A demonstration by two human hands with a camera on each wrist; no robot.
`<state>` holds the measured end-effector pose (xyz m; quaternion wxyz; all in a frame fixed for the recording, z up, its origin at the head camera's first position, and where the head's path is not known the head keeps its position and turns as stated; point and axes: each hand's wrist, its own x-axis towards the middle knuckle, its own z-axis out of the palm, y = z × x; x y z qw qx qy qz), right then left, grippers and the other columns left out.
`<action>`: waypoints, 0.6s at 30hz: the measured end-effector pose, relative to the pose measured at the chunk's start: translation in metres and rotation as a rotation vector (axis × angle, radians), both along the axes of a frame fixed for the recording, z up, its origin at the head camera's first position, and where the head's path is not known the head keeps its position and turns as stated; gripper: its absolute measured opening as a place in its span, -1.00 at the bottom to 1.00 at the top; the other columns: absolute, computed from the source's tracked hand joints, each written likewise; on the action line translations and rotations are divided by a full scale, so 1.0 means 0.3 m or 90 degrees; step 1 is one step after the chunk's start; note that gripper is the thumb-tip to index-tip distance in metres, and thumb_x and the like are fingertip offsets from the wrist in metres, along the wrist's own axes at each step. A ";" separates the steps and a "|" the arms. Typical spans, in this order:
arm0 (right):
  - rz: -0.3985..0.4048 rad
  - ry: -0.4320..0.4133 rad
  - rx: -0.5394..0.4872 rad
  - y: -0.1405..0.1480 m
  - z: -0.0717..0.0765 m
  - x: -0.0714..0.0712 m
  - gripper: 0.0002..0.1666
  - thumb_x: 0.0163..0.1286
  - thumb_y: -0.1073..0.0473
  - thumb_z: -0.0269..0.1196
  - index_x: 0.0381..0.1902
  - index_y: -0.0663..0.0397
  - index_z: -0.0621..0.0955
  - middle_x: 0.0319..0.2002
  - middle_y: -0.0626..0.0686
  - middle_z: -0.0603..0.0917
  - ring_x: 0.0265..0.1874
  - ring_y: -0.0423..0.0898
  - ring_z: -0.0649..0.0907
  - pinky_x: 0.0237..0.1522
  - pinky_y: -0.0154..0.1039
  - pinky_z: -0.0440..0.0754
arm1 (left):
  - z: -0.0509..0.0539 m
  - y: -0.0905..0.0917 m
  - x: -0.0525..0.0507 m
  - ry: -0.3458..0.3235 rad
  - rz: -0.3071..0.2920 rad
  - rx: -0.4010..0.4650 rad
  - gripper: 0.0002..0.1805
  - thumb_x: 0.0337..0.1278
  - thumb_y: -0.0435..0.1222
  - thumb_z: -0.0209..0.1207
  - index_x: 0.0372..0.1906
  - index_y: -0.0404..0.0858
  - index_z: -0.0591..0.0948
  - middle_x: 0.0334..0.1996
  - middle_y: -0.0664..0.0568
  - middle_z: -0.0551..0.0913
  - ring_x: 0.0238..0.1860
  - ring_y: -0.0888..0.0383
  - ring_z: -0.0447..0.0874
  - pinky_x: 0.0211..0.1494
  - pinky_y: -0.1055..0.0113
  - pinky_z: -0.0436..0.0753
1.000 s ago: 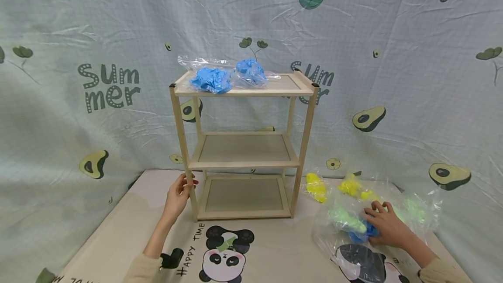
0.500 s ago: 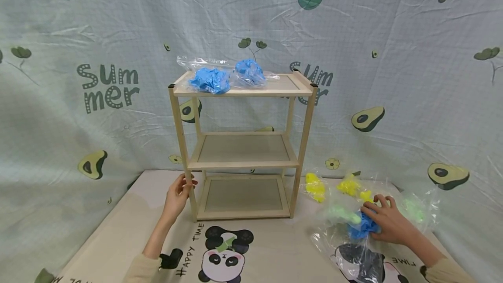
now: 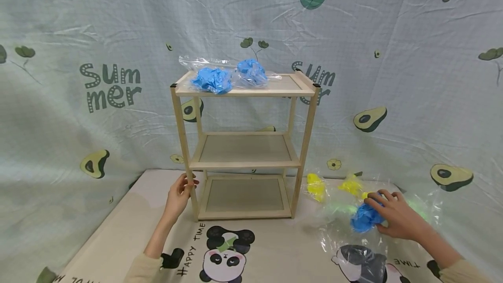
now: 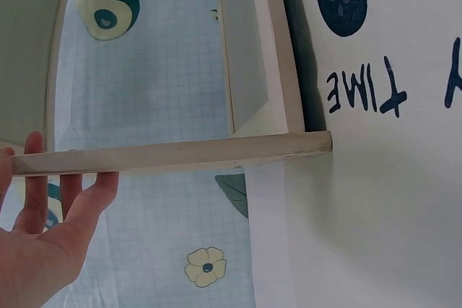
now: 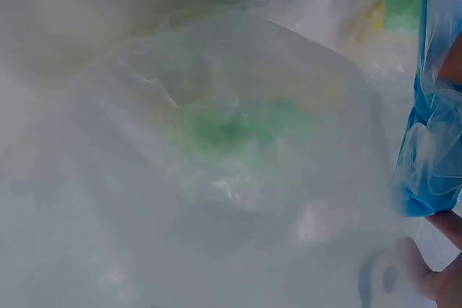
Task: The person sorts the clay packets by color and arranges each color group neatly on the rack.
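Note:
A three-tier wooden shelf rack (image 3: 243, 165) stands at the middle of the table. My left hand (image 3: 176, 198) grips its front left post (image 4: 195, 155); the left wrist view shows fingertips curled around the wood. On the right, my right hand (image 3: 398, 217) holds a clear plastic bag with a crumpled blue wad (image 3: 365, 217) inside, fingers and thumb around the wad. The bag's loose plastic hangs toward the near side and blurs across the right wrist view, where the blue wad (image 5: 433, 149) shows at the right edge.
Two clear zip bags with blue wads (image 3: 212, 80) lie on the rack's top tier. Right of the rack are clear bags with yellow pieces (image 3: 316, 187) and green pieces (image 5: 404, 1), partly behind my right hand. A printed curtain (image 3: 416, 77) hangs behind.
My right hand has gathered the bag with the blue wad and raised it slightly, bringing it over the green and yellow bags. My left hand stays on the post.

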<state>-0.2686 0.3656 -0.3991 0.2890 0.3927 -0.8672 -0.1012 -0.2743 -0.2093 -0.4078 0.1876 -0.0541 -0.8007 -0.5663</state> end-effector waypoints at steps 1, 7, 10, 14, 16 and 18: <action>-0.003 0.000 -0.002 -0.002 0.011 0.003 -0.20 0.13 -0.43 -0.43 -0.03 -0.05 0.40 -0.11 0.02 0.48 -0.15 0.02 0.38 -0.38 -0.03 0.29 | -0.001 0.000 0.000 -0.001 0.000 0.000 -0.71 0.25 -0.23 -0.10 -0.03 -0.30 0.40 -0.14 -0.29 0.53 -0.22 0.32 0.49 -0.09 0.14 0.56; -0.012 -0.003 -0.029 0.002 0.069 0.016 -0.20 0.13 -0.42 -0.48 -0.05 -0.06 0.42 -0.05 0.12 0.43 -0.13 0.07 0.37 -0.35 0.04 0.30 | -0.005 0.003 -0.001 -0.004 0.003 -0.002 -0.71 0.23 -0.20 -0.10 -0.04 -0.28 0.40 -0.14 -0.28 0.54 -0.22 0.27 0.50 -0.10 0.18 0.56; -0.014 0.006 -0.042 0.010 0.100 0.022 -0.19 0.14 -0.41 -0.47 -0.02 -0.04 0.42 -0.05 0.15 0.42 -0.13 0.08 0.38 -0.35 0.02 0.28 | -0.004 0.004 0.000 -0.002 0.005 -0.003 -0.71 0.23 -0.21 -0.10 -0.04 -0.28 0.40 -0.14 -0.28 0.54 -0.21 0.23 0.51 -0.10 0.16 0.56; -0.022 0.033 -0.059 0.020 0.150 0.031 -0.18 0.16 -0.41 -0.45 -0.01 0.02 0.40 -0.09 0.16 0.43 -0.17 0.08 0.37 -0.36 0.03 0.25 | -0.002 0.003 0.000 0.001 0.003 -0.003 -0.71 0.24 -0.22 -0.10 -0.03 -0.29 0.40 -0.14 -0.29 0.54 -0.18 0.17 0.51 -0.08 0.10 0.55; -0.024 0.046 -0.068 0.024 0.176 0.035 -0.18 0.18 -0.41 -0.45 -0.03 0.05 0.40 -0.12 0.15 0.44 -0.19 0.09 0.37 -0.37 0.05 0.24 | -0.002 0.003 -0.001 0.003 0.001 -0.003 -0.71 0.25 -0.23 -0.11 -0.03 -0.30 0.40 -0.14 -0.29 0.53 -0.17 0.13 0.51 -0.08 0.07 0.55; -0.027 0.059 -0.078 0.029 0.200 0.039 -0.18 0.19 -0.41 -0.44 -0.06 0.07 0.41 -0.16 0.15 0.45 -0.22 0.10 0.37 -0.38 0.06 0.24 | -0.002 0.002 -0.001 0.005 -0.001 -0.002 -0.71 0.25 -0.23 -0.11 -0.02 -0.30 0.40 -0.14 -0.30 0.53 -0.15 0.08 0.51 -0.07 0.06 0.54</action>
